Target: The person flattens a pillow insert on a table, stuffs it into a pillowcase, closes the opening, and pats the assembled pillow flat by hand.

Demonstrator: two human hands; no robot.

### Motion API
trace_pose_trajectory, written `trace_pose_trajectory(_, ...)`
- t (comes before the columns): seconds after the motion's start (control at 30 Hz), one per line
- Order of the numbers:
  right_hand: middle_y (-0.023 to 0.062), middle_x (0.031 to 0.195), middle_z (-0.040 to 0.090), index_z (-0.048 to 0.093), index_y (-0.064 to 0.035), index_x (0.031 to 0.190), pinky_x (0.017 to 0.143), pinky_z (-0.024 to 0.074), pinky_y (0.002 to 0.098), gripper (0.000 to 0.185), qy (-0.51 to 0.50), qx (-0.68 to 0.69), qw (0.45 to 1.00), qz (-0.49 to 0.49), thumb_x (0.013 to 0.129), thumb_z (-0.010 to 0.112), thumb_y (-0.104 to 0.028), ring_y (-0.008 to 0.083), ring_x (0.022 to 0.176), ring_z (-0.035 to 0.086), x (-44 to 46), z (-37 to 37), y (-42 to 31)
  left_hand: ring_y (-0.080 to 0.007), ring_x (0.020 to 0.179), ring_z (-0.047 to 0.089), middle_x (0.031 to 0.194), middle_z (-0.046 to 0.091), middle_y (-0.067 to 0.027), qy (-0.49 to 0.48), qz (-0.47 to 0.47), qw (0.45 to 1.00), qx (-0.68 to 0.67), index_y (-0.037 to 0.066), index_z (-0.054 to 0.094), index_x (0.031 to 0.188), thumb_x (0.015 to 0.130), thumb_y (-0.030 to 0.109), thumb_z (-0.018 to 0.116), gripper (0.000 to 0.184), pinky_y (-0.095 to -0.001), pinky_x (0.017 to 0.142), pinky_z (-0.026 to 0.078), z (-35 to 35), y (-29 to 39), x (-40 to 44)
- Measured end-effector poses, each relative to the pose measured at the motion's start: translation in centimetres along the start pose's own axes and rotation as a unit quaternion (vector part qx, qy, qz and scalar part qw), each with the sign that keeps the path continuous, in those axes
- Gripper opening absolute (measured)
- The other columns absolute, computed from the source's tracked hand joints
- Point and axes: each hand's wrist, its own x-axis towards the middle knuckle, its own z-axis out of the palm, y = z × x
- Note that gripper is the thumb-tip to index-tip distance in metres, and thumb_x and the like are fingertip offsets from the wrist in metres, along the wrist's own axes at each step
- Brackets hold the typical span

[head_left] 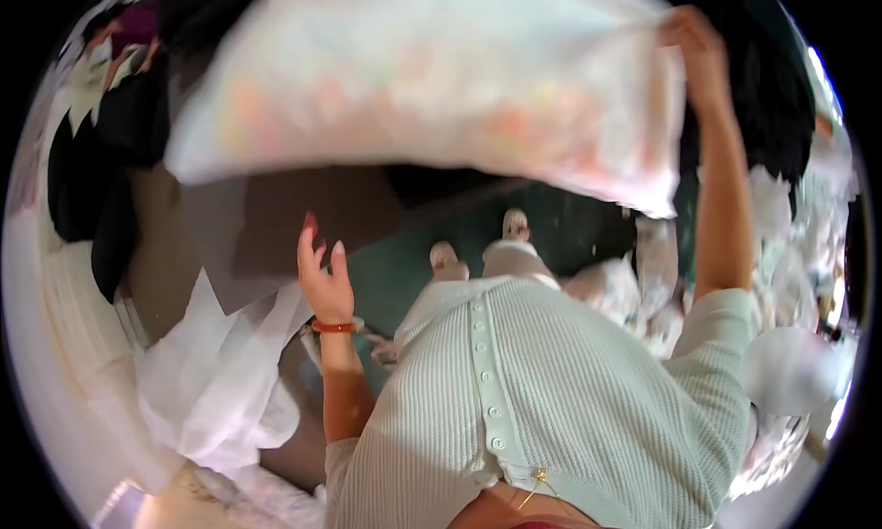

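Note:
A large white, puffy bag-like bundle (423, 88) with faint orange, pink and yellow patches spans the upper middle of the head view, blurred by motion. Its upper right corner is gripped by my right hand (695, 51), raised with the fingers closed. Lower down, my left hand (325, 281) is open and apart from the bundle, its fingers spread and pointing up. A dark grey tabletop (303, 212) lies below the bundle, near my left hand. Whatever is behind the bundle is hidden.
White sheeting (220, 382) hangs at the left below the tabletop. Black cloth (767, 97) stands at the upper right. Several filled translucent bags (611, 290) lie on the green floor (395, 272) at right. A person (133, 33) is partly visible at upper left.

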Motion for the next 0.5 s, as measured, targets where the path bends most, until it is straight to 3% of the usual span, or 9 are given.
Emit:
trace_pose_trajectory(0.07, 0.0132, 0.119, 0.060, 0.055, -0.0041, 0.126, 0.094, 0.0460, 0.0312, 0.037, -0.007, -0.267, 0.947, -0.181, 0.089, 0.058, 0.001, 0.0248, 0.118, 0.055, 1.7, 6.8, 1.8, -0.0281, 0.126, 0.049, 0.138, 0.049, -0.0164, 0.079, -0.015, 0.997, -0.009, 0.000, 0.048, 0.134, 0.091, 0.003, 0.054, 0.043, -0.0398, 0.099, 0.045, 0.0, -0.5, 1.2)
trace_pose_trajectory(0.1, 0.0175, 0.129, 0.055, 0.055, -0.0079, 0.127, 0.097, 0.0454, 0.0386, 0.045, -0.010, -0.217, 0.964, -0.153, 0.085, 0.068, -0.016, 0.0367, 0.117, 0.054, 1.5, 9.4, 4.0, -0.0275, 0.124, 0.050, 0.139, 0.049, -0.0163, 0.114, 0.003, 0.993, 0.010, 0.000, 0.048, 0.134, 0.091, 0.004, 0.055, 0.043, -0.0400, 0.098, 0.045, -0.1, 0.7, 2.0)
trace_pose_trajectory(0.17, 0.0170, 0.147, 0.039, 0.044, -0.0145, 0.141, 0.112, 0.0215, 0.0531, 0.056, -0.140, -0.354, 0.915, -0.134, 0.090, 0.058, -0.032, 0.0322, 0.138, 0.033, -1.2, 15.3, 0.8, -0.0309, 0.123, 0.050, 0.140, 0.047, -0.0172, 0.178, 0.083, 0.976, 0.096, 0.001, 0.047, 0.135, 0.092, 0.008, 0.056, 0.044, -0.0436, 0.099, 0.043, -1.6, 1.6, 4.2)
trace_pose_trajectory(0.2, 0.0149, 0.152, 0.032, 0.040, -0.0155, 0.145, 0.114, 0.0104, 0.0578, 0.059, -0.191, -0.310, 0.928, -0.078, 0.091, 0.056, -0.034, 0.0302, 0.143, 0.025, -2.1, 16.1, 0.3, -0.0309, 0.123, 0.050, 0.140, 0.047, -0.0172, 0.194, 0.082, 0.972, 0.102, 0.001, 0.047, 0.135, 0.092, 0.008, 0.056, 0.044, -0.0436, 0.099, 0.043, -1.1, 2.3, 5.4)
trace_pose_trajectory(0.3, 0.0148, 0.150, 0.034, 0.040, -0.0106, 0.143, 0.116, 0.0110, 0.0524, 0.063, -0.168, -0.232, 0.957, -0.049, 0.088, 0.062, -0.033, 0.0311, 0.142, 0.026, -3.3, 15.6, 1.2, -0.0365, 0.125, 0.048, 0.142, 0.045, -0.0183, 0.227, 0.084, 0.941, 0.237, 0.002, 0.048, 0.134, 0.092, 0.019, 0.060, 0.047, -0.0464, 0.101, 0.040, -0.5, 1.2, 8.0)
trace_pose_trajectory(0.37, 0.0249, 0.148, 0.032, 0.038, -0.0009, 0.142, 0.113, 0.0260, 0.0438, 0.071, -0.053, -0.227, 0.971, -0.058, 0.083, 0.069, -0.025, 0.0381, 0.136, 0.035, -3.1, 11.0, 7.5, -0.0408, 0.121, 0.051, 0.135, 0.052, -0.0203, 0.213, -0.150, 0.905, 0.337, 0.002, 0.047, 0.133, 0.090, 0.027, 0.063, 0.053, -0.0467, 0.100, 0.041, 2.3, -5.2, 9.2)
trace_pose_trajectory(0.4, 0.0237, 0.147, 0.035, 0.032, 0.0009, 0.145, 0.110, 0.0317, 0.0386, 0.073, -0.047, -0.116, 0.992, 0.021, 0.086, 0.068, -0.023, 0.0350, 0.135, 0.037, -3.6, 9.9, 8.8, -0.0408, 0.121, 0.051, 0.135, 0.052, -0.0203, 0.230, -0.150, 0.900, 0.337, 0.002, 0.047, 0.133, 0.090, 0.027, 0.063, 0.053, -0.0467, 0.100, 0.041, 2.8, -6.2, 9.3)
trace_pose_trajectory(0.47, 0.0179, 0.144, 0.040, 0.020, 0.0010, 0.149, 0.109, 0.0323, 0.0352, 0.081, -0.123, 0.191, 0.944, 0.240, 0.087, 0.067, -0.021, 0.0260, 0.133, 0.039, -4.1, 9.1, 10.1, -0.0433, 0.123, 0.048, 0.132, 0.052, -0.0269, 0.141, -0.233, 0.952, 0.140, -0.003, 0.043, 0.134, 0.088, 0.031, 0.064, 0.061, -0.0450, 0.101, 0.039, 3.6, -5.9, 9.2)
trace_pose_trajectory(0.5, 0.0172, 0.139, 0.045, 0.027, 0.0014, 0.146, 0.107, 0.0335, 0.0351, 0.077, -0.138, 0.163, 0.929, 0.301, 0.084, 0.068, -0.018, 0.0255, 0.130, 0.042, -3.9, 9.0, 8.9, -0.0433, 0.123, 0.048, 0.132, 0.052, -0.0269, 0.149, -0.233, 0.950, 0.145, -0.003, 0.043, 0.134, 0.088, 0.031, 0.064, 0.061, -0.0450, 0.101, 0.039, 4.2, -5.1, 9.6)
